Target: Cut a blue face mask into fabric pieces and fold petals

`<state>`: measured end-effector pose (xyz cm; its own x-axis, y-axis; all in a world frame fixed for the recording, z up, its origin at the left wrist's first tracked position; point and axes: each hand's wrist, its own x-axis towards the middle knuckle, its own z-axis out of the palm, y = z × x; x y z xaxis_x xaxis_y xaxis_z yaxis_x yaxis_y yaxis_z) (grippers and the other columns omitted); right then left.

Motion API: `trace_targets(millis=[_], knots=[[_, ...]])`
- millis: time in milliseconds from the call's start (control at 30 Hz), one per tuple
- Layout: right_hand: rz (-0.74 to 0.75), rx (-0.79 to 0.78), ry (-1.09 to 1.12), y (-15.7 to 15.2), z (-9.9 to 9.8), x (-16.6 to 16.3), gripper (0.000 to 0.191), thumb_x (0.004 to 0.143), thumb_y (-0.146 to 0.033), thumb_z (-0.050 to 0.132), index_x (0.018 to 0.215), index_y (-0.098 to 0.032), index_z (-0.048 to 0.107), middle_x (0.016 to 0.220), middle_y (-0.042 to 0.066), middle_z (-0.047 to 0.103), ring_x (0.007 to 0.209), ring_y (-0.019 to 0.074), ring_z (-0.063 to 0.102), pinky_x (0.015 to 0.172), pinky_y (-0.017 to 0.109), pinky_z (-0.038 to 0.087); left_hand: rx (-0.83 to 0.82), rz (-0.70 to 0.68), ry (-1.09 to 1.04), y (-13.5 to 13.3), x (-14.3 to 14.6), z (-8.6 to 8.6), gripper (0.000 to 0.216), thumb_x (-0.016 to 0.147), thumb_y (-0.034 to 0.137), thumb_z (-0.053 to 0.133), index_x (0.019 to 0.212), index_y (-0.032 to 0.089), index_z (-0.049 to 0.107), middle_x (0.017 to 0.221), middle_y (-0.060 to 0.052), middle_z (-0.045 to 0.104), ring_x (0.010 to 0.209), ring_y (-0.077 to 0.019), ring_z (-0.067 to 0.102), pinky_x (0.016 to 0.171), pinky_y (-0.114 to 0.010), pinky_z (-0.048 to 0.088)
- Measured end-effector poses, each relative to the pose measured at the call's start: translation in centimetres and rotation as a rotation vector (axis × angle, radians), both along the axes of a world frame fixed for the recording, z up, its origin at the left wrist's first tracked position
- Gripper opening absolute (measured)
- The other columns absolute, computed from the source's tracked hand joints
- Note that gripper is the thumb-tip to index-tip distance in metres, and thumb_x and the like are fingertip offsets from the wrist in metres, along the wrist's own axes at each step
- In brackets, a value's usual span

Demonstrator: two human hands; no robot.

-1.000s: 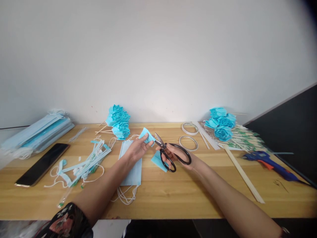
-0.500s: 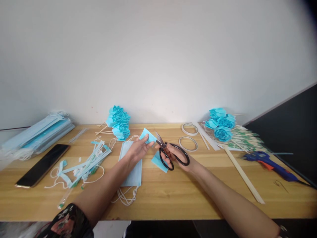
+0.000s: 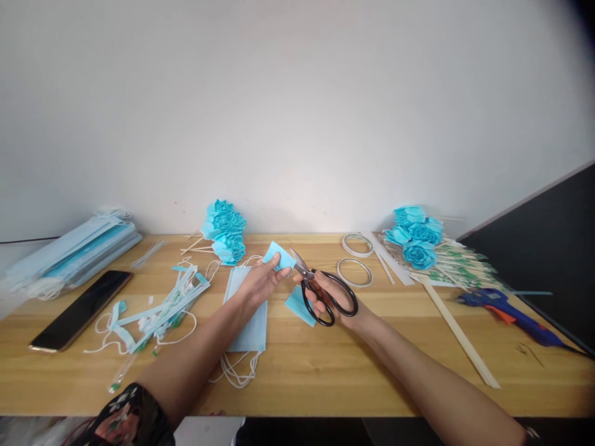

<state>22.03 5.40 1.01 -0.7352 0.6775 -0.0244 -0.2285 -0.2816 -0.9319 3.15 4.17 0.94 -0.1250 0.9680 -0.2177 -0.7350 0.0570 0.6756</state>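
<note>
My left hand (image 3: 260, 282) pinches a small folded piece of blue mask fabric (image 3: 277, 255) above the table. My right hand (image 3: 331, 301) grips black-handled scissors (image 3: 320, 290), whose blades are parted at the fabric's right edge. Under my hands a whole blue face mask (image 3: 248, 316) lies flat, its white ear loops (image 3: 235, 371) trailing toward me. A cut blue scrap (image 3: 297, 303) lies on the wood just below the scissors.
On the wooden table (image 3: 325, 365): a stack of masks (image 3: 69, 251) and a phone (image 3: 79, 308) at left, a heap of cut strips and loops (image 3: 158, 306), blue fabric roses on sticks (image 3: 225, 230) (image 3: 416, 238), two tape rolls (image 3: 356, 271), a blue glue gun (image 3: 506, 306), a long wooden strip (image 3: 458, 334).
The hands, fabric and scissors stayed almost in place. The scissor handles spread a little wider and the whole view shifted slightly.
</note>
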Motion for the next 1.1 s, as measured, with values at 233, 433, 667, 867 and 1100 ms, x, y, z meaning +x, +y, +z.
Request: trace_targets(millis=[233, 433, 667, 867, 1100], knots=[[-0.009, -0.019, -0.012, 0.2, -0.6, -0.2, 0.053, 0.085, -0.059, 0.055, 0.109, -0.014, 0.066, 0.057, -0.004, 0.051, 0.038, 0.0064, 0.044, 0.041, 0.022, 0.046, 0.008, -0.003, -0.004, 0.0, 0.1, 0.1, 0.007, 0.077, 0.011, 0.071, 0.075, 0.010, 0.065, 0.073, -0.002, 0.069, 0.064, -0.0096, 0.065, 0.062, -0.020, 0.057], [-0.010, -0.023, -0.027, 0.1, -0.3, -0.3, 0.050, 0.086, -0.057, 0.055, 0.107, -0.014, 0.067, 0.055, -0.005, 0.050, 0.036, 0.0056, 0.043, 0.040, 0.020, 0.045, 0.023, -0.006, 0.010, 0.0, 0.0, 0.0, 0.006, 0.079, 0.012, 0.070, 0.076, 0.009, 0.066, 0.074, -0.002, 0.069, 0.063, -0.0090, 0.064, 0.061, -0.020, 0.057], [-0.019, -0.007, -0.059, -0.1, 0.4, -0.3, 0.048, 0.086, -0.056, 0.055, 0.107, -0.014, 0.066, 0.054, -0.006, 0.048, 0.037, 0.0056, 0.043, 0.040, 0.020, 0.044, 0.030, -0.009, 0.003, 0.1, -0.1, -0.2, 0.008, 0.077, 0.013, 0.072, 0.075, 0.009, 0.065, 0.074, -0.002, 0.069, 0.064, -0.0093, 0.065, 0.062, -0.020, 0.057], [-0.023, 0.027, -0.083, -0.2, 0.3, -0.2, 0.049, 0.087, -0.056, 0.053, 0.107, -0.014, 0.066, 0.054, -0.006, 0.048, 0.037, 0.0063, 0.045, 0.039, 0.019, 0.043, 0.013, -0.002, 0.029, 0.1, -0.1, 0.0, 0.011, 0.076, 0.014, 0.074, 0.074, 0.009, 0.065, 0.074, -0.002, 0.069, 0.063, -0.0092, 0.064, 0.061, -0.020, 0.057], [-0.018, 0.029, -0.121, -0.1, 0.6, -0.1, 0.052, 0.086, -0.057, 0.054, 0.110, -0.012, 0.066, 0.050, -0.006, 0.045, 0.039, 0.0076, 0.046, 0.040, 0.020, 0.044, 0.032, 0.000, 0.034, 0.1, -0.3, 0.1, 0.015, 0.069, 0.016, 0.079, 0.073, 0.009, 0.066, 0.072, -0.001, 0.069, 0.063, -0.0092, 0.064, 0.062, -0.020, 0.058]])
